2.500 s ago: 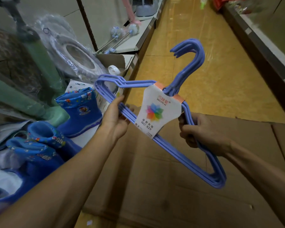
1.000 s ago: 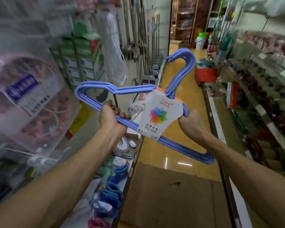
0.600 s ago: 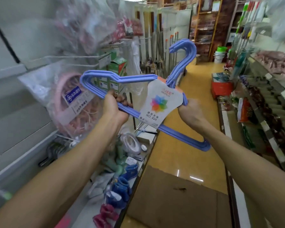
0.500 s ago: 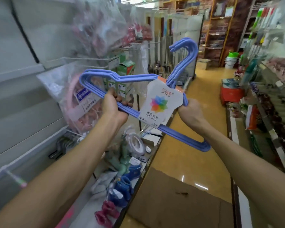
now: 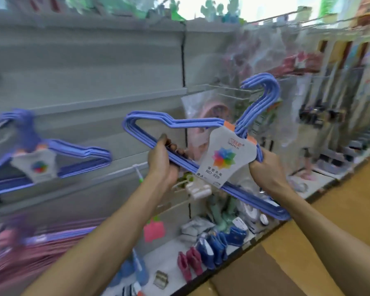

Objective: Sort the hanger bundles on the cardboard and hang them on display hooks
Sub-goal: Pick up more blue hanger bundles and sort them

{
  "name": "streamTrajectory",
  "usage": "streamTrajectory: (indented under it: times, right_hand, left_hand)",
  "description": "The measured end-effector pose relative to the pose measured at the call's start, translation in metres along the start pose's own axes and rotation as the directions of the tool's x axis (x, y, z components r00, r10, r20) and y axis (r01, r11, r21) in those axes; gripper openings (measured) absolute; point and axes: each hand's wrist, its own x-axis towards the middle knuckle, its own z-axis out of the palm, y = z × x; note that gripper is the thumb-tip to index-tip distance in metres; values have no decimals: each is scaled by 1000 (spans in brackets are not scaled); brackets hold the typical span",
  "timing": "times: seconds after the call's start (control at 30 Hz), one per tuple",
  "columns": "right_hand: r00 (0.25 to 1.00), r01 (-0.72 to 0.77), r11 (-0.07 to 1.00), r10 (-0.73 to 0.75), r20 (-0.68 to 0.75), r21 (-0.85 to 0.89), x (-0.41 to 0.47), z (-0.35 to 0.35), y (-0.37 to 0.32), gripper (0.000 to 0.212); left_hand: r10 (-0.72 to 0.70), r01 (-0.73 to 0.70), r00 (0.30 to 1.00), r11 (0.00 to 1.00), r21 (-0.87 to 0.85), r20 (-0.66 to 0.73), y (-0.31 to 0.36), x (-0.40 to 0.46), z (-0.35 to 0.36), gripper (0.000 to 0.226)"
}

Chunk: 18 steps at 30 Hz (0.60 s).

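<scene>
I hold the blue hanger bundle (image 5: 192, 167) up in front of the grey shelving wall (image 5: 83, 82), tilted so its hooks point up and to the right. My left hand (image 5: 161, 165) has its grip curled tight round the lower bar near the left end; my right hand (image 5: 265, 169) grips the bar just right of the white label card (image 5: 224, 159) — fingers hidden behind the bundle. On the wall to my left another blue hanger bundle (image 5: 45, 157) already hangs, with a pink hanger bundle (image 5: 36, 246) below it, both blurred. Small blue boots (image 5: 216, 248) stand on the bottom shelf, and the cardboard (image 5: 276, 270) lies on the floor below my right arm.
</scene>
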Motion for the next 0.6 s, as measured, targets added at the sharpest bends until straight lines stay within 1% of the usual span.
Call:
streamTrajectory:
  times: [0.03,0.1,0.17,0.23,0.3,0.37,0.43,0.47,0.5,0.53,0.6]
  right_hand:
    - [1000,17,1000,-17,26,12,0,14,-7,19]
    - [996,43,999,-44,77,21,-2,42,-23,11]
    - [987,91,995,-95,127,37,-5,68,-41,15]
    - [975,144,988,-151,165,52,-10,92,-62,7]
    - [957,186,980,-198,212,75,-14,115,-81,11]
    - [937,218,972,-234,261,88,-16,138,-96,7]
    - [915,266,960,-280,291,88,-14,162,-110,23]
    - [907,272,959,-284,310,81,-14,173,-118,23]
    - [902,281,957,-289,321,71,-14,184,-127,15]
    - [893,296,953,-302,333,70,-16,194,-137,12]
    - [873,334,940,-336,354,68,-16,216,-150,22]
  left_hand:
    - [25,-25,999,1000,0,-34,13,-5,-12,36]
    - [78,-79,993,997,-4,-92,38,-14,-35,34]
    - [140,-143,981,990,-12,-133,63,-22,-58,33]
    - [199,-205,967,979,-20,-162,85,-29,-80,34]
    - [254,-264,950,964,-33,-181,105,-34,-102,36]
    - [313,-324,930,946,-29,-195,123,-41,-122,37]
    - [347,-360,918,932,-38,-194,142,-48,-139,37]
    - [357,-372,915,927,-53,-190,152,-52,-148,36]
    - [369,-385,911,921,-61,-182,162,-55,-158,34]
    - [382,-398,906,915,-60,-181,173,-56,-169,32]
    - [423,-440,884,897,-47,-197,195,-57,-195,27]
